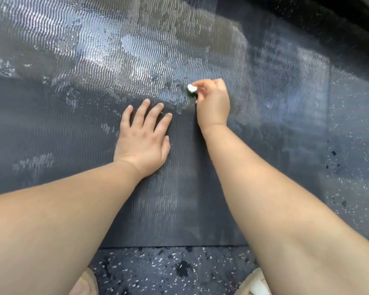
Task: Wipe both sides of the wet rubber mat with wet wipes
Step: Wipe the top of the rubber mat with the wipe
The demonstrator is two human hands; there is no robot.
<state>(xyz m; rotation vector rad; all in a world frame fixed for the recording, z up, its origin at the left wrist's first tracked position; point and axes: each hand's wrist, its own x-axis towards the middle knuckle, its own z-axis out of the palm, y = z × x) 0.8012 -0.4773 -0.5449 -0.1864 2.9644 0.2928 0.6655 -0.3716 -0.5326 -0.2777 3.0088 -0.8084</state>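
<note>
Closest in, the toes of two pale shoes [255, 283] stand on a dark speckled floor [158, 269]. Just beyond them runs the near edge of the rubber mat [179, 205], which lies flat on that floor and fills most of the view, its surface ribbed in fine waves. The left hand [142, 137] rests palm down on the mat, fingers straight and spread, holding nothing. A little farther and to its right, the right hand [213, 103] has its fingers curled, pinching a small bunched white wipe [191, 88] at the fingertips, right at the mat's surface. Past the hands the mat glistens with wet patches.
</note>
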